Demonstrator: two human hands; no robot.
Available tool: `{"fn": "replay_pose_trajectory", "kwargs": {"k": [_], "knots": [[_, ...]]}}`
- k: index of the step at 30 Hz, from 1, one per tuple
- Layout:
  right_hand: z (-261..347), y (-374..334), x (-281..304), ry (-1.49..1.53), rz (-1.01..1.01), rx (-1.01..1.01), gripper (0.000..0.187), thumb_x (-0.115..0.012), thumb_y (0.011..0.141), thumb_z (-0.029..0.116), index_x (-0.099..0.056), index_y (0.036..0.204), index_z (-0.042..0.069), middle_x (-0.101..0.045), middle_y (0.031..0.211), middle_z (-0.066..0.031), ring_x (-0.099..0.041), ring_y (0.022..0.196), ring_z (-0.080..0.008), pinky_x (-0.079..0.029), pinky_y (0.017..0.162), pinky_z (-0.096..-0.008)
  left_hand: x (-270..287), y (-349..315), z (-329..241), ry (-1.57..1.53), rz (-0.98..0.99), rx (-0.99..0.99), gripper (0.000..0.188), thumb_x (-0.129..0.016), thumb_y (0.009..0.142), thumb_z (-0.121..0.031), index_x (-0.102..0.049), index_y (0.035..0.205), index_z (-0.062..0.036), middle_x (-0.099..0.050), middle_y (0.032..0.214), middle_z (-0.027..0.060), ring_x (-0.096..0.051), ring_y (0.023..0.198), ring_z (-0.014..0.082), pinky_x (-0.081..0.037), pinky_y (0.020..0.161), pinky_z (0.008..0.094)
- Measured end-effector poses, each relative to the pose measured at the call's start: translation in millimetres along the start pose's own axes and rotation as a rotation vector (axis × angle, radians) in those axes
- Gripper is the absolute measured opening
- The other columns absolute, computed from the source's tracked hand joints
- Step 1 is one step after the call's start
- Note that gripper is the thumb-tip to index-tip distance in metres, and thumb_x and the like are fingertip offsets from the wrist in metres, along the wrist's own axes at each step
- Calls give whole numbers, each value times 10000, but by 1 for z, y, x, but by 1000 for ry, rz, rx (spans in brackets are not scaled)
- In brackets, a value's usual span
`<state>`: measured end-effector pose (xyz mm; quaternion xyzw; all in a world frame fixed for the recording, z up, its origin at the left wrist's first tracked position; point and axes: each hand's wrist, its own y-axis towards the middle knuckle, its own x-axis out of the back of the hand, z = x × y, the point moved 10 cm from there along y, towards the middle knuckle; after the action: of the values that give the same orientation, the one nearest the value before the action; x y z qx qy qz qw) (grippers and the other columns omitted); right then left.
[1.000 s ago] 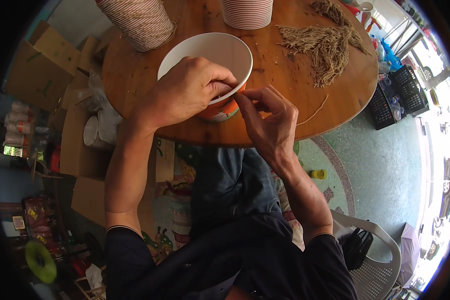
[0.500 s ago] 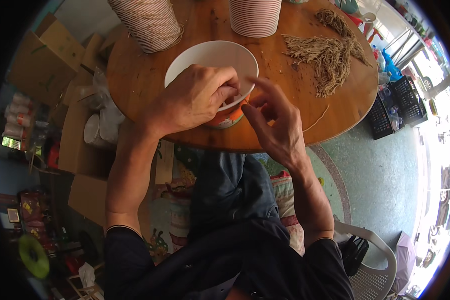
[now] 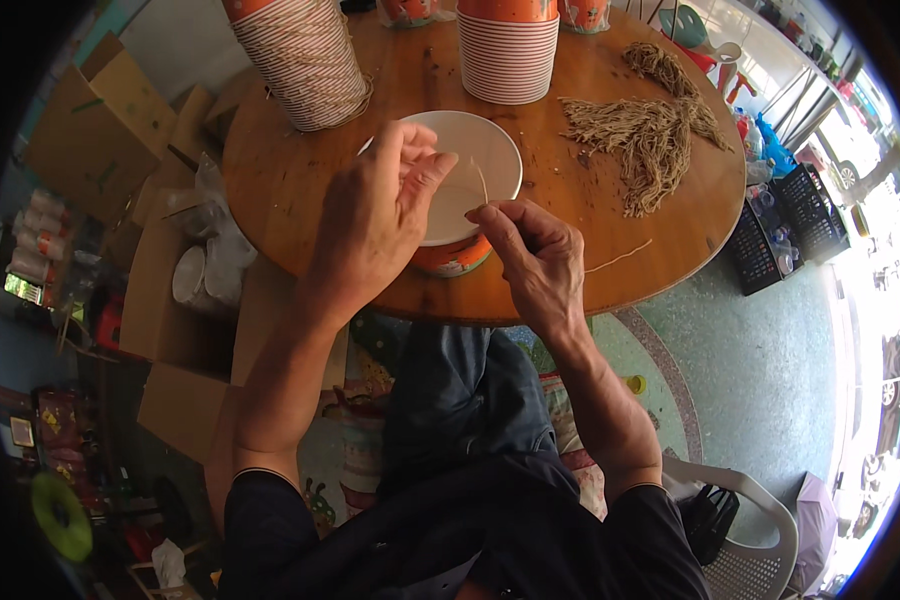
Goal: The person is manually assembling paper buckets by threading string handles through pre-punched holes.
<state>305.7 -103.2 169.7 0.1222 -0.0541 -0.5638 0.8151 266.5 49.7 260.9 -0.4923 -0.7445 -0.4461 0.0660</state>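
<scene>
Cardboard box (image 3: 153, 300) is sitting open at far 8 o'clock from the orange bucket (image 3: 460, 130), clear plastic bag (image 3: 232, 265) showing in it. String-draped bucket stack (image 3: 300, 70) is standing on the wooden table (image 3: 400, 80) at 10. Left hand (image 3: 375, 215) is hovering at the bucket's 8, covering part of the rim; fingers are curling half-open, thumb standing apart. Can't tell if it's touching the rim. Bucket itself is standing mouth up, white inside facing the camera, near the table's 6 o'clock edge. Second stack (image 3: 508, 60) is standing at 1, white rims showing. Short string (image 3: 485, 182) is rising toward 12 in front of the bucket's inside; right hand (image 3: 540, 250), between 4 and 5, is pinching its lower end, thumb against forefinger. Loose strand (image 3: 620, 257) is lying at 4, just beside that hand. String bundle (image 3: 650, 140) is spreading out between 2 and 3. Black crate (image 3: 815, 205) is sitting off the table, far 3.
</scene>
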Motion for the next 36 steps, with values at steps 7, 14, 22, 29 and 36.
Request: {"fn": "replay_pose_trajectory", "kwargs": {"k": [7,14,22,29,36], "knots": [[6,-1,-11,108,35,50,201,-668,1049,133,-739,1081,-53,-771,936,-30,-663,883,-50,-530,789,-228,-38,-10,3,-139,374,189,285,-741,1001,-221,-750,1066,57,-766,930,87,-717,833,112,-570,728,261],[3,-2,-5,-78,22,55,189,-669,1035,142,-733,1059,-34,-708,835,-6,-566,749,-35,-467,658,-230,-43,-8,6,-299,289,219,211,-750,984,-171,-789,1041,28,-782,846,79,-701,723,77,-561,606,227],[49,-17,23,-296,108,230,297,-528,1039,-4,-542,1336,-7,-581,771,-25,-520,688,-80,-439,620,-251,-49,-2,17,-557,429,330,202,-767,979,-175,-794,1043,15,-777,878,53,-706,790,80,-552,660,220],[111,-3,34,-452,269,509,129,-566,997,-17,-627,1110,-11,-719,876,-143,-749,793,-256,-572,701,-342,-75,-2,13,-553,736,289,190,-790,954,-140,-793,1055,21,-771,845,43,-682,754,61,-520,635,205],[119,17,34,-569,398,611,197,-520,883,-107,-671,948,1,-709,941,-132,-735,860,-272,-563,736,-364,-87,-12,-11,-507,883,266,176,-778,964,-119,-768,1035,42,-761,871,34,-660,759,60,-548,716,229]]}}
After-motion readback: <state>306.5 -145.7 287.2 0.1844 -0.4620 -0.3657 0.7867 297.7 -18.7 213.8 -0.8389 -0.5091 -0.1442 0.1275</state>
